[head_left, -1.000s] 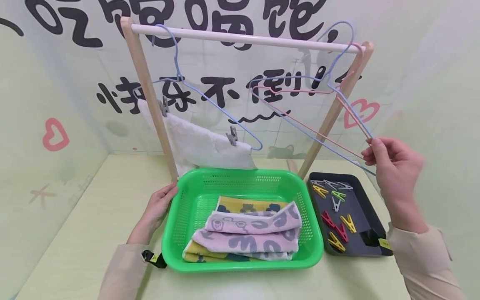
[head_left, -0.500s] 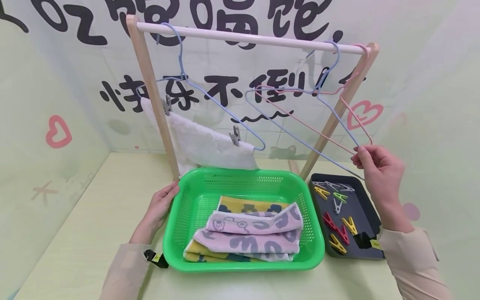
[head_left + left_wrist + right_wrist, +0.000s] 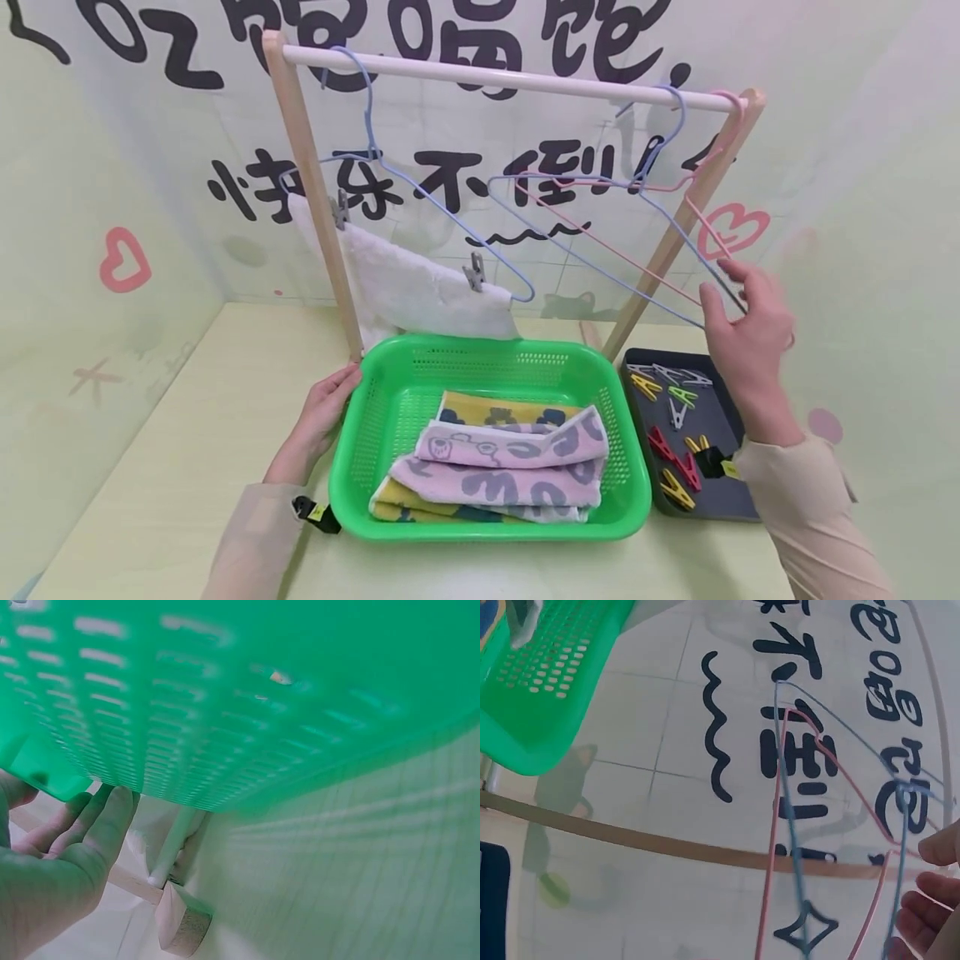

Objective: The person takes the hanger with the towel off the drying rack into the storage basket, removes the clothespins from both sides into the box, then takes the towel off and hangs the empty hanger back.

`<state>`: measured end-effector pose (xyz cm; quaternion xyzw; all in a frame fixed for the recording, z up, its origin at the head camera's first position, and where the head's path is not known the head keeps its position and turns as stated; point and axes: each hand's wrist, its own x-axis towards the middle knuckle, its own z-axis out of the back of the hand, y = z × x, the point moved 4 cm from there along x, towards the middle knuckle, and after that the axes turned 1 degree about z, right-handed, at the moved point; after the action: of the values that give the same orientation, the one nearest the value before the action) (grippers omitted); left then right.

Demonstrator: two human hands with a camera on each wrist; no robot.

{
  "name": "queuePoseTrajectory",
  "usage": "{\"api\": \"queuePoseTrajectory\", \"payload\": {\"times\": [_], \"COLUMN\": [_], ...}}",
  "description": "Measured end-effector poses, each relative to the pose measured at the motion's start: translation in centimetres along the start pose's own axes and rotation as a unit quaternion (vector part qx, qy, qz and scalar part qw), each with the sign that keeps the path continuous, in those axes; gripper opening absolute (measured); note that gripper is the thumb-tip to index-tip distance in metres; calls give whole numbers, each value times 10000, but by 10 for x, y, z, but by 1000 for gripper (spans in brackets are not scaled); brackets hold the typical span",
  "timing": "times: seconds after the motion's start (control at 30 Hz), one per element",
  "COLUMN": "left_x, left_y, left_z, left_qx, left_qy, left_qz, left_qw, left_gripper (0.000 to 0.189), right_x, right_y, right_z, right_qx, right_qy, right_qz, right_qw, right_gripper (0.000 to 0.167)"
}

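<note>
My right hand (image 3: 750,333) is at the lower right corner of a blue wire hanger (image 3: 681,118), thumb and fingers apart on either side of the wire. Just right of that hanger on the rod hangs a pink wire hanger (image 3: 741,107); neither carries cloth. In the right wrist view the fingertips (image 3: 919,922) lie right beside the blue wire. My left hand (image 3: 322,410) rests by the upper left side of a green basket (image 3: 487,532), fingers extended. The left wrist view shows these fingers (image 3: 111,821) along the basket's outer wall. Folded pink and yellow towels (image 3: 510,487) lie inside.
A wooden rack with a white rod (image 3: 480,75) stands behind the basket. On its left, another blue hanger (image 3: 370,117) bears a white towel (image 3: 420,287) held by grey clips (image 3: 475,272). A dark tray (image 3: 723,417) of coloured clothespins (image 3: 663,442) sits right of the basket.
My right hand has drawn the blue hanger leftward, apart from the pink one, its hook settling on the rod. The pinch has since loosened and the fingers spread. The left hand stays put.
</note>
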<state>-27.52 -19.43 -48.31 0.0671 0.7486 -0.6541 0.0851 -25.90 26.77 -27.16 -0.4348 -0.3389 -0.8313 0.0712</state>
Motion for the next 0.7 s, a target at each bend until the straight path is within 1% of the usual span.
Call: {"api": "queuePoseTrajectory", "payload": {"times": [0.07,0.1,0.13,0.2,0.3,0.4,0.47,0.53,0.6,0.7], "left_x": [0,0,0,0,-1,-1,-1,0,1,2], "left_y": [0,0,0,0,-1,0,0,1,1,2], "left_z": [1,1,2,4,4,5,4,4,3,2], "left_qx": [-27,-28,-34,-67,-201,-329,-356,-324,-284,-213], "left_qy": [-10,-25,-43,-44,-37,-61,-96,-112,-111,-75], "left_qz": [-7,-12,-23,-56,-125,-110,-115,-104,-138,-133], "left_qw": [10000,10000,10000,10000,9997,9994,9993,9994,9994,9997], "left_gripper": [53,53,53,54,53,44,40,41,47,52], "right_x": [4,7,9,13,18,20,20,19,18,16], "right_y": [9,15,20,33,53,76,90,103,113,124], "right_z": [-6,-10,-15,-27,-48,-72,-88,-103,-115,-128], "right_qx": [128,239,385,680,1077,1411,1575,1705,1762,1764], "right_qy": [-179,-181,-173,2,435,907,1257,1577,1844,2034], "right_qz": [421,621,728,878,983,1068,1084,1044,924,744], "right_qw": [9989,9976,9965,9938,9884,9800,9735,9670,9625,9602], "right_gripper": [27,27,26,23,19,18,19,20,21,19]}}
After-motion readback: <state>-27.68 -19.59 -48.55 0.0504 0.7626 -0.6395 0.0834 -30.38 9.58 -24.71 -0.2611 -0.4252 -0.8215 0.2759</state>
